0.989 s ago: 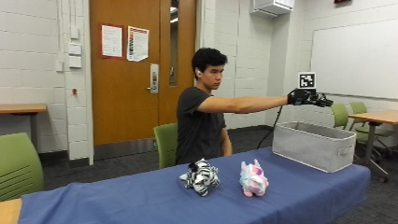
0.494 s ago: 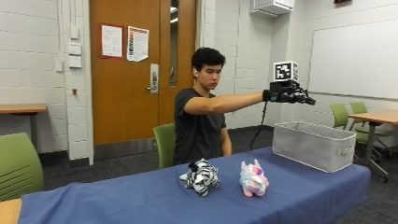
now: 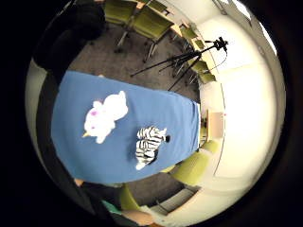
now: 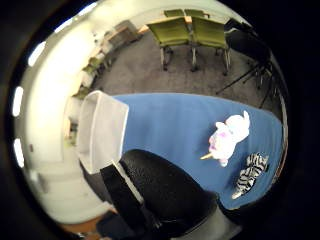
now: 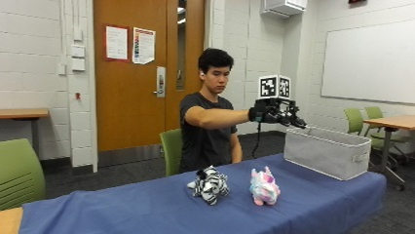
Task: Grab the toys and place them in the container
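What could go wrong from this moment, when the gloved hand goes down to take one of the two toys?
1. The zebra toy and the unicorn toy sit close together on the blue cloth; reaching for one may knock the other over.
2. The gloved right hand is raised beside the grey container; descending, the arm might brush its rim.

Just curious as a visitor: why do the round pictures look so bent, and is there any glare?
Both palm views bend the blue table; glare whitens the room's edge. The thumb side view is partly blocked by the gloved hand. The outside view is straight and evenly lit.
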Demonstrator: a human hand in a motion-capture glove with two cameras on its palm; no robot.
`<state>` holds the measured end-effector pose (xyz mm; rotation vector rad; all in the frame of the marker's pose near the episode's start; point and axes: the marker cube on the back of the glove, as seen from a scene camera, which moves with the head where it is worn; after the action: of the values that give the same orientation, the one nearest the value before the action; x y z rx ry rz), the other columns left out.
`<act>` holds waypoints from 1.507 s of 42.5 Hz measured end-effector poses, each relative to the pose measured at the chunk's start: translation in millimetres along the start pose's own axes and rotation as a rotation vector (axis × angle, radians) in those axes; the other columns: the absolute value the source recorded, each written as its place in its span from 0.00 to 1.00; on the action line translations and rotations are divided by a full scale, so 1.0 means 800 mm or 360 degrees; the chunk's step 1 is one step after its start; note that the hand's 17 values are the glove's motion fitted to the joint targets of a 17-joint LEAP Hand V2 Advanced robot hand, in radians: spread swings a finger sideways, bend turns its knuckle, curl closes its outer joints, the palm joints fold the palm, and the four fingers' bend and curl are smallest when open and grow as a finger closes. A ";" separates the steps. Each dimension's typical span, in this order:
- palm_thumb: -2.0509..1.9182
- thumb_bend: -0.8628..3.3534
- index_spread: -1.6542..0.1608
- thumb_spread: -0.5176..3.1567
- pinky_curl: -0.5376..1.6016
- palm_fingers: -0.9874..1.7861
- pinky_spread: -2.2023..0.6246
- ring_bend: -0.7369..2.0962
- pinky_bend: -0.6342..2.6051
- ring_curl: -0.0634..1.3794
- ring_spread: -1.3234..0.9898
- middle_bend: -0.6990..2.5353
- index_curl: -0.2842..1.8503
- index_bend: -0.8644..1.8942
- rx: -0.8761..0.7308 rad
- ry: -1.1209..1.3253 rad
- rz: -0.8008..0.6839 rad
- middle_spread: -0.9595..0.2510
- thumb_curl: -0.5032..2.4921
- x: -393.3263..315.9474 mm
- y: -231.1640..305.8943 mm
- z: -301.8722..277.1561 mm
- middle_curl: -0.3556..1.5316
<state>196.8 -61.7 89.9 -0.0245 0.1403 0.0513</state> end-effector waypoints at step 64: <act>0.62 0.25 0.73 0.45 0.41 0.84 0.64 0.57 0.44 0.31 0.39 0.38 0.41 0.42 0.0022 -0.0088 0.0004 0.58 0.28 -0.005 0.110 0.212 0.43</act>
<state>211.7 30.3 256.3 -0.0093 0.0854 0.0538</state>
